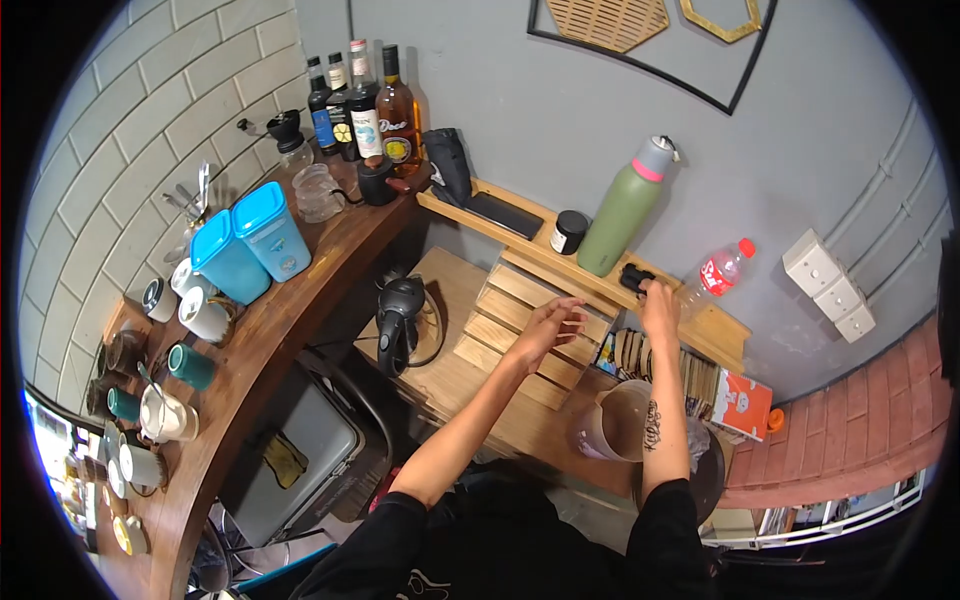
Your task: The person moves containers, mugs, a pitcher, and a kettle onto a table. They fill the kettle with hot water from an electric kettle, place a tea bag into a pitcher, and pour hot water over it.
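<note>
My right hand (pixel 660 308) is at the narrow wooden shelf (pixel 715 328), its fingers closed on a small black object (pixel 636 278) whose kind is unclear. Just left of that object stands a green bottle (pixel 625 215) with a grey cap and pink band. To the right, a clear plastic bottle (pixel 716 275) with a red cap leans toward the wall. My left hand (pixel 547 333) hangs over a slatted wooden rack (pixel 500 325), fingers apart and holding nothing. Further left on the shelf are a dark jar (pixel 569 231) and a black phone-like slab (pixel 505 214).
A black electric kettle (pixel 400 315) sits on the lower wooden surface. Below my hands are a plastic bin (pixel 612 425) and a row of books (pixel 690 378). Along the left, a curved wooden counter (pixel 290 320) carries blue containers (pixel 272 232), several cups and bottles (pixel 398 115).
</note>
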